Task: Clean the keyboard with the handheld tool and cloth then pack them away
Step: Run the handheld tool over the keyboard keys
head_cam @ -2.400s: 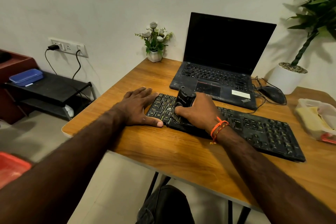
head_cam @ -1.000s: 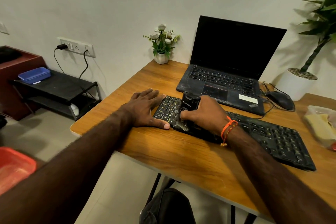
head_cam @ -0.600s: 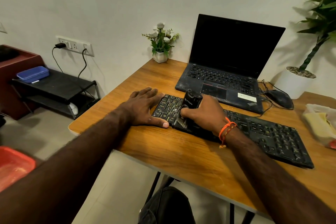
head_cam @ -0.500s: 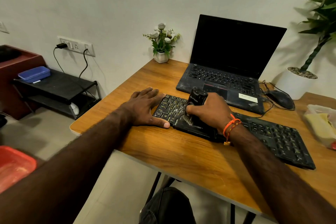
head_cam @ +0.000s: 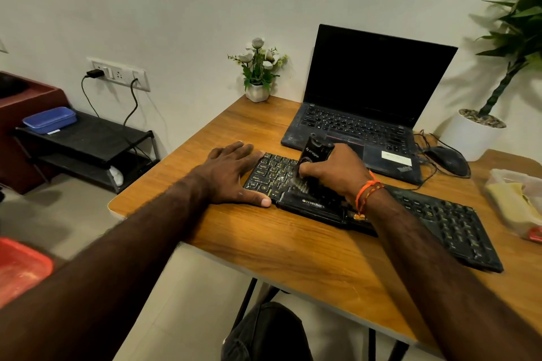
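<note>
**deskrat:** ok so your right hand (head_cam: 331, 173) is wrapped around the handheld tool (head_cam: 315, 155), bristle end down on the keys toward the left end of the keyboard (head_cam: 434, 223). Your left hand (head_cam: 234, 176) is flat, fingers spread, pressing that end down near the worktop's (head_cam: 293, 246) left edge. The cloth, I think, is the yellow thing in the clear container (head_cam: 516, 196) over at the right edge, but I can't tell for sure.

**keycap_kev:** biggest risk imo: you lean too hard on the tool and pop a keycap, or the bristles just shove crumbs deeper between the keys. Keep it light.

**deskrat:** also the keyboard lies at an angle, close to the front edge. If your left hand lets up while you sweep toward yourself, I'd guess it skates off.

**keycap_kev:** and watch your knuckles, the laptop (head_cam: 360, 126) sits just behind the tool. A long stroke away from you could bump it.
</note>
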